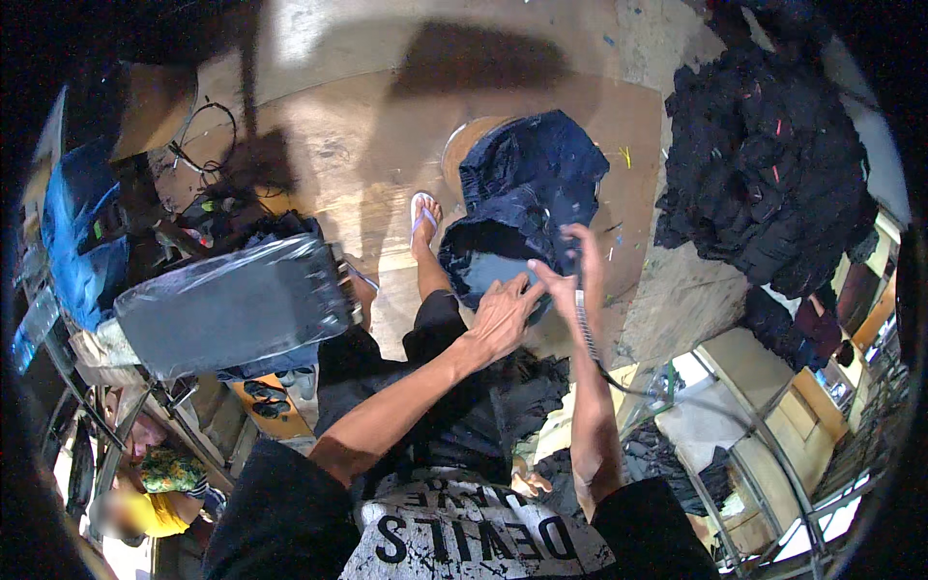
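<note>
A dark blue denim garment (532, 159) lies bunched in front of me, partly over a round, tan-rimmed stand or stool (456, 155). Its near end gapes, showing a paler grey-blue inside. My left hand (505, 314) is at the near edge of this opening, fingers bent and closed on the cloth; the fingertips are partly hidden. Just right of it, my right hand (568, 280) is wrapped round a slim dark handheld tool, whose kind I cannot make out. A cord with a ribbed grey sleeve (586, 324) runs from the tool along my right forearm.
A large heap of black garments (764, 164) lies at the right. At left stands a plastic-wrapped dark padded board (237, 309), with blue denim (82, 242) beyond it. Cables (208, 159) lie on the floor at far left. Another person (159, 507) is at lower left. Metal-framed racks (764, 435) stand at lower right.
</note>
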The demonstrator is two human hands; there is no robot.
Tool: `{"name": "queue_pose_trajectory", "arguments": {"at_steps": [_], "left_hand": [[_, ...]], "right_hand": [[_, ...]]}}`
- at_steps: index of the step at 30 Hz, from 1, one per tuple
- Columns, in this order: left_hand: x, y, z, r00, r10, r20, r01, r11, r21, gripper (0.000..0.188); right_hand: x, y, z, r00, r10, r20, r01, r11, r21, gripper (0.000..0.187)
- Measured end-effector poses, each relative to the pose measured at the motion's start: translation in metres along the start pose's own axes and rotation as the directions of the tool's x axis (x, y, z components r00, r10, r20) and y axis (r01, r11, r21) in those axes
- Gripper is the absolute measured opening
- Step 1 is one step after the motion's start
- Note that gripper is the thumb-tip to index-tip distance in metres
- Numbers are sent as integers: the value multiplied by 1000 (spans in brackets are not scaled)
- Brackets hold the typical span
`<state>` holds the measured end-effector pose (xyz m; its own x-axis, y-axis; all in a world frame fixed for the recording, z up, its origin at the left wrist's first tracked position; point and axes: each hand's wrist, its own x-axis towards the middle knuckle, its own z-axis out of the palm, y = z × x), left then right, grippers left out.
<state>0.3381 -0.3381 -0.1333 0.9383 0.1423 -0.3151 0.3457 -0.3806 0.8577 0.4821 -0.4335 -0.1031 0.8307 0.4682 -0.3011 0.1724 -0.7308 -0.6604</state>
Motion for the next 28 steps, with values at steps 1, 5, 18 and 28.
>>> {"name": "queue_pose_trajectory", "arguments": {"at_steps": [1, 5, 18, 28], "left_hand": [[-18, -6, -15, 1000, 3, 31, -5, 999, 39, 54], [-105, -25, -67, 1000, 3, 13, -3, 999, 36, 56], [-293, -49, -284, 849, 0, -528, -46, 996, -73, 32], [-499, -251, -358, 541, -22, -841, 316, 931, 180, 48]], "right_hand": [[-9, -6, 25, 999, 43, 32, -42, 999, -29, 63], [-40, -27, 90, 996, 19, -93, -38, 977, -209, 43], [-60, -336, 219, 590, -602, -538, 676, 733, -78, 37], [-181, -443, 340, 553, -831, -63, 700, 422, 577, 42]]}}
